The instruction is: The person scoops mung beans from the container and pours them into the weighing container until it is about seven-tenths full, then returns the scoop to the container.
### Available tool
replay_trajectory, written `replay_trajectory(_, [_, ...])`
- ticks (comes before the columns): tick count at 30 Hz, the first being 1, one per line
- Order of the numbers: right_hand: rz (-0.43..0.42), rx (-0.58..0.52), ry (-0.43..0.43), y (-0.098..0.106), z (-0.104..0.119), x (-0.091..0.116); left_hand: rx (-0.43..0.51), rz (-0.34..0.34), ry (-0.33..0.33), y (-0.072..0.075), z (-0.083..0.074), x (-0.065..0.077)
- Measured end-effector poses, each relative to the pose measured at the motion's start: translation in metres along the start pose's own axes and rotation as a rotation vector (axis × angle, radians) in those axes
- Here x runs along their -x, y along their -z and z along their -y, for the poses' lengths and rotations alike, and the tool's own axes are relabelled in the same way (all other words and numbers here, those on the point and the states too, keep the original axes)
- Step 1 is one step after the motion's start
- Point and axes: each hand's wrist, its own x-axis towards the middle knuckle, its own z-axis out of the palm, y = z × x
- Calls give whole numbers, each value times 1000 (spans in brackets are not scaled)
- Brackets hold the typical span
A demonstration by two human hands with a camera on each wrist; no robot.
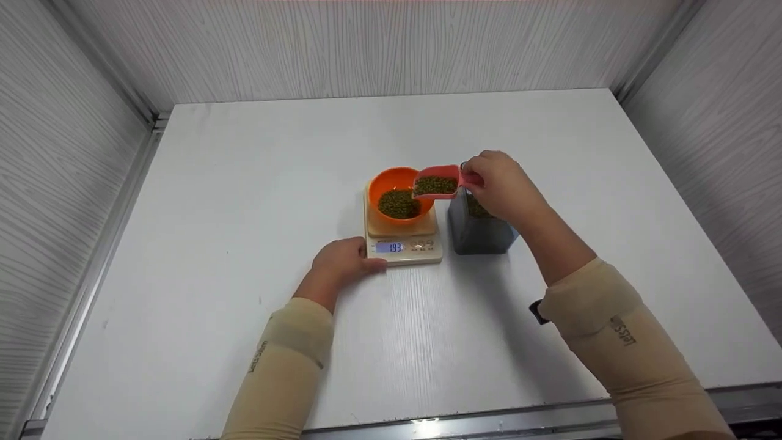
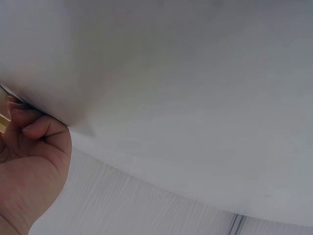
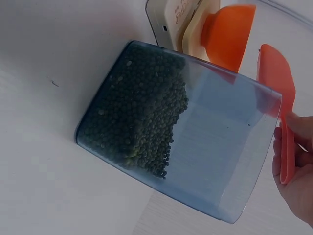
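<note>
My right hand (image 1: 498, 180) holds a red scoop (image 1: 449, 172) by its handle. Green beans, which look like mung beans (image 1: 435, 185), fill the scoop, and its front lip hangs over the right rim of an orange bowl (image 1: 383, 181). More green beans (image 1: 398, 204) lie in the bowl, which stands on a kitchen scale (image 1: 431, 253) with a lit digital display (image 1: 389, 247). At the scale's front left corner, my left hand (image 1: 341, 261) grips the edge, thumb along the front and fingers curled at the side, as the left wrist view also shows.
Right of the scale stands a clear bluish container (image 3: 220, 142), partly filled with green beans (image 3: 137, 112), below my right hand. The white table (image 1: 263, 159) is bounded by grey wood-grain panels (image 1: 391, 49) at the back and sides. A metal rail (image 1: 427, 426) runs along its front edge.
</note>
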Motion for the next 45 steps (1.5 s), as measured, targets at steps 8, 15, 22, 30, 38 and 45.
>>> replay_trajectory(8, [-52,159,95,-1,9,1,11,-15,-16,-2,0,0])
replay_trajectory(15, [-170,288,273,-3,13,2,10,-12,-25,-1,-3,1])
replay_trajectory(22, [-251,448,417,-4,18,4,-7,-10,-11,-1,-5,2])
replay_trajectory(30, [-240,526,427,-2,22,6,10,-12,-9,-2,-5,0])
replay_trajectory(38, [-241,427,355,9,16,7,0,0,-1,-1,-6,0])
replay_trajectory(45, [-228,397,241,42,12,14,-30,-8,-22,-1,-3,-2])
